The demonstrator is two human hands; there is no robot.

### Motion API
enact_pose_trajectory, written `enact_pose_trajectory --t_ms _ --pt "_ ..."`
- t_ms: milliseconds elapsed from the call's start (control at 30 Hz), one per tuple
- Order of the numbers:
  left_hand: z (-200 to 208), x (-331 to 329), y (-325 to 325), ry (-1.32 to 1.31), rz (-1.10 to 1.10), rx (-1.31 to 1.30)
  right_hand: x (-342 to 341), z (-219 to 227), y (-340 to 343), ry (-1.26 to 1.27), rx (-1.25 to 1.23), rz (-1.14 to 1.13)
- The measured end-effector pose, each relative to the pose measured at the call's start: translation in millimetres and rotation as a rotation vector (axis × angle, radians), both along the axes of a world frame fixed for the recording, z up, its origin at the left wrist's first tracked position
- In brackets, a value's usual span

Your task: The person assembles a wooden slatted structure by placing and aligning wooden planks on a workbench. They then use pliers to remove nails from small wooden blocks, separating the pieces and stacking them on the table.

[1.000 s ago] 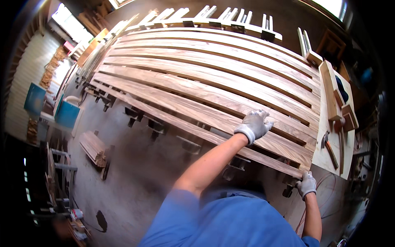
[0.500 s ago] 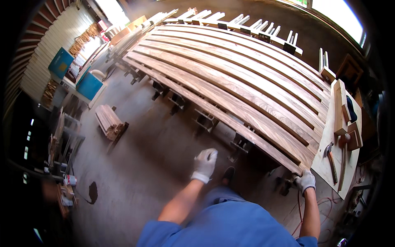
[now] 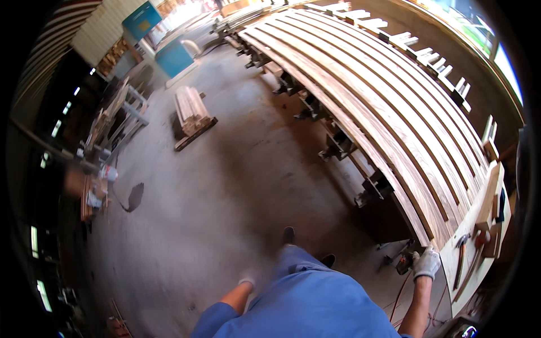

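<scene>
My right hand (image 3: 426, 263), in a white work glove, is closed at the near right corner of a long rack of wooden boards (image 3: 360, 107). Against its fingers is a dark device (image 3: 404, 263), close to a thin red hose; whether the hand grips that or the board end, I cannot make out. My left hand (image 3: 246, 281), also gloved, hangs low beside my body, away from the boards. It is blurred and its fingers are hidden. The boards lie side by side with narrow gaps, on black clamps (image 3: 338, 141) along the near edge.
At right, a pale panel (image 3: 451, 253) holds a hammer (image 3: 461, 253) and wood blocks (image 3: 489, 203). A bundle of wood strips (image 3: 191, 110) rests on the floor, with a blue machine (image 3: 174, 58) beyond. A grey stand (image 3: 132, 107) is at left. The red hose (image 3: 399, 296) trails below my right hand.
My left hand has dropped from in front of me to beside my body. The view has turned left, so the boards appear farther right. My right hand stays at the board corner.
</scene>
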State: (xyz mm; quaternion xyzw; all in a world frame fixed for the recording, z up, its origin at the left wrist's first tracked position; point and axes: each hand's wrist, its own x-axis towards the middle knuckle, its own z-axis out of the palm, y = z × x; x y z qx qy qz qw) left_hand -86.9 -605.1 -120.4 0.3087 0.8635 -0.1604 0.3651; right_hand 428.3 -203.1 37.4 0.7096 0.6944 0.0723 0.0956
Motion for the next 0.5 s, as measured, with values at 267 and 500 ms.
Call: enact_pose_trajectory --t_ms 267,500 --pt "-56 -64 4 -0.039 0.449 0.262 -256 -5 -65 0.497 -0.54 0.429" --pt "-79 -180 12 0.032 0.697 0.384 -362 -82 -55 0.342 -0.72 0.359"
